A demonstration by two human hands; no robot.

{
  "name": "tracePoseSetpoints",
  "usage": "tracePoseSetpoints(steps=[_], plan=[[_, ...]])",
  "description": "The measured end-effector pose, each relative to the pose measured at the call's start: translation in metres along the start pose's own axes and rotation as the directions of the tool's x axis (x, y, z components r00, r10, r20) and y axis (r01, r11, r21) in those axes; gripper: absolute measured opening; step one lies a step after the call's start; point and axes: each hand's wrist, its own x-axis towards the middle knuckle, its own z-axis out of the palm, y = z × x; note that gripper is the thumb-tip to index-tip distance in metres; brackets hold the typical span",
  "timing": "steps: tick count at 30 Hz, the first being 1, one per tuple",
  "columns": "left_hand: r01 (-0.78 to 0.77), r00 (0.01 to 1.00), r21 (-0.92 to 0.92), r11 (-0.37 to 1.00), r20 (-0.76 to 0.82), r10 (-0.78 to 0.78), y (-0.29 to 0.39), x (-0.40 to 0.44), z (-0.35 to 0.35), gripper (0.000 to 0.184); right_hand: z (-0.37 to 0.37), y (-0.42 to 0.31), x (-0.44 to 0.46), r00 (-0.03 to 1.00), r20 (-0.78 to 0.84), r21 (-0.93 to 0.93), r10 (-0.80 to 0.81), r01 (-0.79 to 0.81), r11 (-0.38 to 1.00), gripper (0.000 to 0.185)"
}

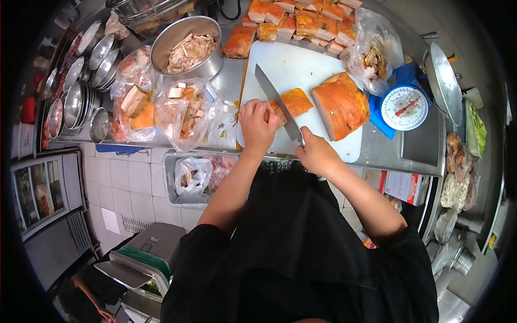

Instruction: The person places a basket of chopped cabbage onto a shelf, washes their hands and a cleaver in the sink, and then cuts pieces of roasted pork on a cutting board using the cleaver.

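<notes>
My right hand (316, 149) is closed round the handle of a large kitchen knife (277, 101). Its blade lies across a strip of roast pork (297, 102) with orange-brown skin, on a white cutting board (277, 59). With curled fingers, my left hand (259, 125) grips the near left end of that strip, just left of the blade. A bigger slab of roast pork (341, 105) rests on the board to the right of the knife. Whether the blade has gone through the strip I cannot tell.
Behind the board are stacked pork pieces (307, 24). Left stand a steel pot (214, 63) of sliced meat, plastic bags (183, 116) of meat chunks and metal bowls (75, 105). A blue dial scale (404, 107) is at the right. A grey bin (186, 202) sits below the counter edge.
</notes>
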Motion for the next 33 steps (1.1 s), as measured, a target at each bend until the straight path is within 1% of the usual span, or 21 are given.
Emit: tracePoseSetpoints(steps=[2, 5, 8, 9, 10, 11, 12, 13, 14, 15, 16, 18, 19, 21, 22, 24, 26, 28, 30, 32, 33], plan=[[0.010, 1.000, -0.007, 1.000, -0.004, -0.010, -0.004, 0.000, 0.003, 0.017, 0.014, 0.008, 0.014, 0.997, -0.069, 0.050, -0.017, 0.020, 0.999, 0.037], [0.009, 0.999, -0.003, 1.000, 0.042, -0.009, -0.007, -0.005, 0.001, 0.018, 0.009, 0.021, 0.019, 0.994, -0.053, 0.073, -0.093, 0.097, 0.993, 0.041], [-0.032, 0.998, 0.057, 0.998, 0.057, 0.029, 0.011, 0.011, -0.011, 0.017, -0.017, 0.026, -0.027, 0.980, -0.167, 0.139, -0.106, 0.130, 0.982, 0.042], [0.021, 0.987, 0.139, 0.990, 0.158, -0.043, 0.019, 0.017, -0.016, 0.018, -0.023, 0.037, -0.046, 0.954, -0.280, 0.158, -0.110, 0.159, 0.975, 0.041], [0.067, 0.961, 0.227, 0.972, 0.249, -0.124, 0.028, 0.025, -0.018, 0.020, -0.033, 0.049, -0.064, 0.967, -0.256, 0.259, -0.022, 0.090, 0.962, 0.039], [0.019, 0.937, 0.279, 0.960, 0.330, -0.114, 0.038, 0.035, -0.016, 0.033, -0.045, 0.062, -0.079, 0.973, -0.223, 0.357, 0.065, 0.020, 0.934, 0.037], [-0.001, 0.938, 0.275, 0.961, 0.332, -0.094, 0.045, 0.040, -0.009, 0.033, -0.057, 0.076, -0.093, 0.972, -0.191, 0.427, 0.133, -0.040, 0.904, 0.035], [-0.122, 0.873, 0.346, 0.930, 0.484, -0.065, 0.054, 0.044, 0.002, 0.044, -0.066, 0.091, -0.106, 0.968, -0.156, 0.493, 0.198, -0.097, 0.865, 0.033], [-0.251, 0.783, 0.396, 0.884, 0.619, -0.055, 0.063, 0.050, 0.012, 0.055, -0.067, 0.109, -0.116, 0.964, -0.176, 0.501, 0.198, -0.085, 0.861, 0.033], [-0.190, 0.703, 0.458, 0.868, 0.681, -0.206, 0.071, 0.063, 0.025, 0.075, -0.064, 0.129, -0.124, 0.953, -0.213, 0.534, 0.215, -0.071, 0.842, 0.031], [-0.211, 0.709, 0.452, 0.867, 0.681, -0.183, 0.074, 0.075, 0.031, 0.075, -0.062, 0.148, -0.135, 0.940, -0.249, 0.567, 0.233, -0.054, 0.822, 0.030], [0.059, 0.532, 0.301, 0.952, 0.797, -0.286, 0.058, 0.103, 0.036, 0.087, -0.059, 0.178, -0.164, 0.932, -0.266, 0.580, 0.246, -0.049, 0.813, 0.028], [0.148, 0.569, 0.171, 0.974, 0.791, -0.225, 0.027, 0.109, 0.047, 0.093, -0.055, 0.193, -0.177, 0.930, -0.262, 0.586, 0.256, -0.058, 0.808, 0.027], [0.493, 0.493, 0.107, 0.863, 0.783, -0.378, 0.065, 0.139, 0.038, 0.088, -0.041, 0.223, -0.201, 0.921, -0.251, 0.642, 0.299, -0.073, 0.763, 0.027], [0.518, 0.462, 0.118, 0.847, 0.795, -0.393, 0.086, 0.157, 0.042, 0.084, -0.038, 0.236, -0.212, 0.918, -0.212, 0.680, 0.336, -0.108, 0.725, 0.027], [0.421, 0.561, -0.030, 0.906, 0.794, -0.234, 0.146, 0.191, 0.054, 0.079, -0.041, 0.249, -0.228, 0.905, -0.204, 0.685, 0.372, -0.139, 0.715, 0.028], [0.201, 0.696, -0.282, 0.938, 0.715, 0.065, 0.199, 0.222, 0.091, 0.074, -0.047, 0.262, -0.233, 0.900, -0.183, 0.685, 0.395, -0.171, 0.708, 0.029], [-0.021, 0.661, -0.411, 0.912, 0.679, 0.321, 0.293, 0.244, 0.120, 0.076, -0.054, 0.276, -0.230, 0.926, -0.173, 0.633, 0.335, -0.156, 0.758, 0.030], [-0.185, 0.598, -0.351, 0.918, 0.701, 0.388, 0.374, 0.249, 0.154, 0.072, -0.066, 0.280, -0.227, 0.934, -0.160, 0.579, 0.320, -0.174, 0.797, 0.037], [-0.380, 0.507, -0.361, 0.851, 0.689, 0.519, 0.417, 0.250, 0.211, 0.071, -0.068, 0.289, -0.221, 0.949, -0.215, 0.525, 0.230, -0.086, 0.847, 0.040], [-0.422, 0.466, -0.288, 0.860, 0.744, 0.478, 0.432, 0.246, 0.238, 0.072, -0.070, 0.293, -0.219, 0.956, -0.173, 0.505, 0.239, -0.122, 0.854, 0.041]])
